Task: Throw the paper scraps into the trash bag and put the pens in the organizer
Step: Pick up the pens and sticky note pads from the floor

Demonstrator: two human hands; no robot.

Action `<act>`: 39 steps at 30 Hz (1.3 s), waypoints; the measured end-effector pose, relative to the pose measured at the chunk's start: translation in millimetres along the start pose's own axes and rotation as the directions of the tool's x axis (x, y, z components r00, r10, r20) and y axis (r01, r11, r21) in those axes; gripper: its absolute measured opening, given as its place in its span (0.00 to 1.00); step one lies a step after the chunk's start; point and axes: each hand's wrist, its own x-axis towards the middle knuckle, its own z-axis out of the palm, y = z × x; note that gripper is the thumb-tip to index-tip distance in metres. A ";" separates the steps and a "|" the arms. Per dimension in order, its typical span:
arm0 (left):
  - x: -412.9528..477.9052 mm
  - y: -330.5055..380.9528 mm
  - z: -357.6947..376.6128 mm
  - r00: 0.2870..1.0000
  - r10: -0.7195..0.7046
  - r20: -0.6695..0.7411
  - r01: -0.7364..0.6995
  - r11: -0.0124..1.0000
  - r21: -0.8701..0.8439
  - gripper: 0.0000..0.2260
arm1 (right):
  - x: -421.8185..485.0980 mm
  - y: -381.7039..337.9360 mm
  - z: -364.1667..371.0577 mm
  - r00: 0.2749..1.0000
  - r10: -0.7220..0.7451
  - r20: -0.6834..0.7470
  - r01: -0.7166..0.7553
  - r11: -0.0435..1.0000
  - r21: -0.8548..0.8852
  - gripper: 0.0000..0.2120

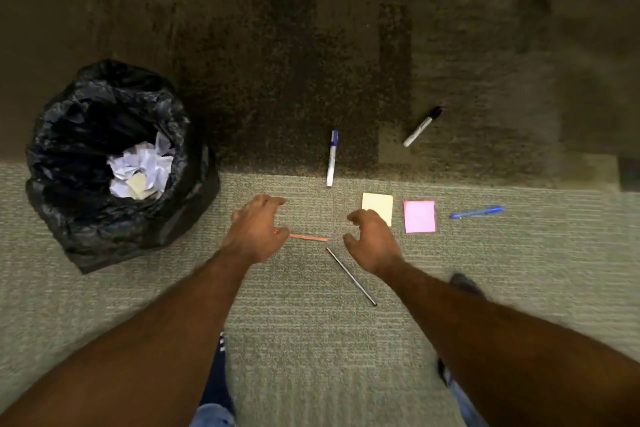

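No readable text, label, brand or number anywhere. Yellow sticky pad (377, 207) and pink sticky pad (419, 217): blank faces. Blue-capped marker (332, 157) and black-capped marker (422, 126): barrel print too blurred to read. White marks on dark sock (217, 371): illegible.

A black trash bag (117, 163) stands open on the carpet (311, 340) at the left, with crumpled white paper scraps (140, 168) inside. The left hand (258, 230) hovers with curled fingers over one end of an orange pen (308, 237). The right hand (372, 241), open and empty, hangs just beside a slim black pen (351, 276) and overlaps a yellow sticky pad (377, 206). A pink sticky pad (419, 217) lies beside it, then a blue pen (477, 212). Farther off lie a blue-capped marker (332, 158) and a black-capped marker (422, 126).
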 end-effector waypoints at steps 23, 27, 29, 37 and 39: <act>53.3 -21.7 122.5 0.690 -0.723 0.036 0.651 0.597 -0.469 0.27 | 34.9 66.5 87.2 0.984 0.139 0.112 -0.115 0.974 -0.196 0.08; 49.1 -16.4 126.9 0.776 -0.629 0.038 0.519 0.604 -0.605 0.14 | 38.3 65.9 68.3 0.986 0.153 0.068 -0.152 0.988 -0.019 0.09; 44.3 -7.4 121.1 0.823 -0.568 0.021 0.407 0.562 -0.720 0.10 | 42.0 62.1 56.5 0.989 0.140 0.044 -0.146 0.975 0.169 0.06; 54.2 60.3 63.9 0.976 -0.172 0.132 0.206 0.543 -0.814 0.07 | 74.0 18.7 -0.9 0.997 0.039 -0.061 0.008 0.777 0.629 0.08; 61.9 77.0 57.5 0.978 -0.110 0.179 0.210 0.507 -0.836 0.09 | 82.3 11.4 -6.8 0.996 0.035 -0.080 0.025 0.763 0.646 0.09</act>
